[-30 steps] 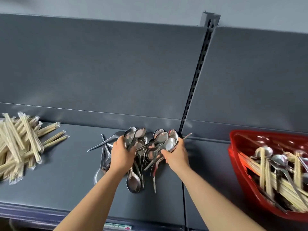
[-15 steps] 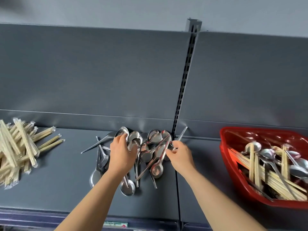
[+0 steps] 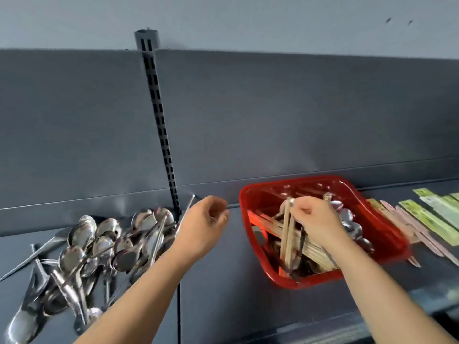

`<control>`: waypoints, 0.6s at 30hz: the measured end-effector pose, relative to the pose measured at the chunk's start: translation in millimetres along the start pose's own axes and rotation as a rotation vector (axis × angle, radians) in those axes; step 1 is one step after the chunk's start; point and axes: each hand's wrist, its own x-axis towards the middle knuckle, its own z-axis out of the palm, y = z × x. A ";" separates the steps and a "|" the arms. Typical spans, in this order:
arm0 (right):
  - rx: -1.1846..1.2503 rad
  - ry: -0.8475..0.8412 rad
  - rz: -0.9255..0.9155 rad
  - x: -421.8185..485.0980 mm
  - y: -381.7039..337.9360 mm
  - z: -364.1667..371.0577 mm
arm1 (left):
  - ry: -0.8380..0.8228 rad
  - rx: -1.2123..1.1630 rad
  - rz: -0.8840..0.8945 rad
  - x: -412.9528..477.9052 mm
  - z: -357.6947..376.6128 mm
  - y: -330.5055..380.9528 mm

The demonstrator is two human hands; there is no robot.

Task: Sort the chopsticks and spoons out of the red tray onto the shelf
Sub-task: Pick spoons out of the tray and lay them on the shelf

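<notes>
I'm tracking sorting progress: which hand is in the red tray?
The right hand, gripping chopsticks in the red tray; the left hand hangs empty between tray and spoon pile.

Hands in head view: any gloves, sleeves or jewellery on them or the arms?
None. The left hand and right hand are bare, with no gloves, rings or watch. The left forearm and right forearm are uncovered down to the frame edge; no sleeve shows.
</notes>
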 end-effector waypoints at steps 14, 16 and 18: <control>-0.329 -0.364 0.193 46.4 99.4 -53.1 | -0.441 0.267 -0.102 48.2 165.1 52.9; -0.199 -0.341 0.232 53.2 105.2 -65.0 | -0.458 0.294 -0.112 48.7 173.6 57.3; -0.124 -0.316 0.248 58.3 110.0 -81.2 | -0.476 0.335 -0.119 48.7 182.4 61.8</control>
